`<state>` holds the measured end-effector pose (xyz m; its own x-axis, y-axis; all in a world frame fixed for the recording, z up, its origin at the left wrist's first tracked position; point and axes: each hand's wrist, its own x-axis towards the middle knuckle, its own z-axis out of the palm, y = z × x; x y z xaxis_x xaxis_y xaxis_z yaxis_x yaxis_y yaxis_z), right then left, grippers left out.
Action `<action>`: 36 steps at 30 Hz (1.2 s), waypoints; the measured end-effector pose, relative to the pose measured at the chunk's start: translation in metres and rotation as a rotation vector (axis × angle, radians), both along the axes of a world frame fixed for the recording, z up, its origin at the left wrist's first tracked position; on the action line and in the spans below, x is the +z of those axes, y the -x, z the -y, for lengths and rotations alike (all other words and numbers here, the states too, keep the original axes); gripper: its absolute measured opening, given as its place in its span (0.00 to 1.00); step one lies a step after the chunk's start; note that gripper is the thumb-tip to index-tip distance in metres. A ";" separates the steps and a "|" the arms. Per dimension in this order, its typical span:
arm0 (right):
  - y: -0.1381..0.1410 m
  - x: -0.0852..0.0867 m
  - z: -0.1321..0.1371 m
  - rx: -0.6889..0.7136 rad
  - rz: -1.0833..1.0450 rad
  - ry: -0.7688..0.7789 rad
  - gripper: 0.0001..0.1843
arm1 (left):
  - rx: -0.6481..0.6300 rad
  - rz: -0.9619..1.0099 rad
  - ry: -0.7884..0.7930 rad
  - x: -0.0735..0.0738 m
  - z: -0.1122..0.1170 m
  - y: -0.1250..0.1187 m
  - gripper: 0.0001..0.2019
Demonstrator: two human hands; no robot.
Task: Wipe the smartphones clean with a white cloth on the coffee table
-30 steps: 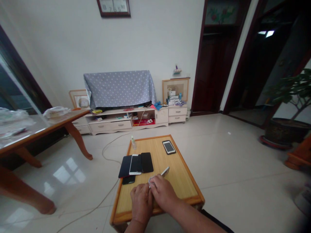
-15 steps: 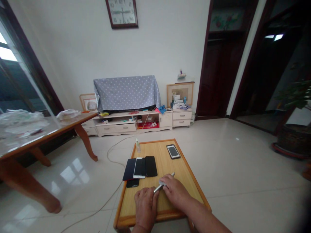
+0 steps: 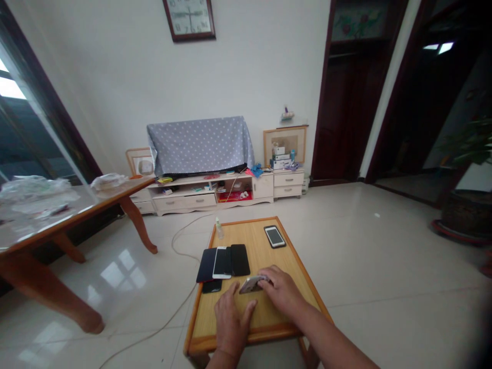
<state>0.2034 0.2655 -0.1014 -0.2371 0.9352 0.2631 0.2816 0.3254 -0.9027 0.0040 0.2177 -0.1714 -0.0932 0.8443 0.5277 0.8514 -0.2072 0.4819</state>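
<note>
held phone (image 3: pixel 249 285): end behind right hand (image 3: pixel 281 289) | wall clock (image 3: pixel 189 18): top cropped | plant (image 3: pixel 475 141): cropped right

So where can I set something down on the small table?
Bare tabletop shows at the far end between the bottle and far phone, and between the black case and right rim. Crowded: the left, with navy case, white phone and black phone, and the near middle, around left hand, right hand and silver phone.

We've got brown-framed white wall clock (image 3: pixel 190 19), grey-blue polka-dot cloth (image 3: pixel 200 146) draped above long white wooden cabinet (image 3: pixel 182 203). On our left: brown wooden table (image 3: pixel 128 187), crumpled clear plastic bags (image 3: pixel 38 188) on top. Leafy green potted plant (image 3: pixel 474 141) far right.
</note>
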 end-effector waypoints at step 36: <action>0.030 0.018 0.037 -0.111 0.192 -0.445 0.24 | -0.038 -0.125 0.003 0.013 0.003 -0.003 0.11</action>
<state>0.1734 0.2289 -0.0830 -0.2258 0.7642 0.6042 0.4839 0.6263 -0.6113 0.0073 0.2142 -0.1581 0.0051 0.8478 0.5303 0.8963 -0.2391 0.3736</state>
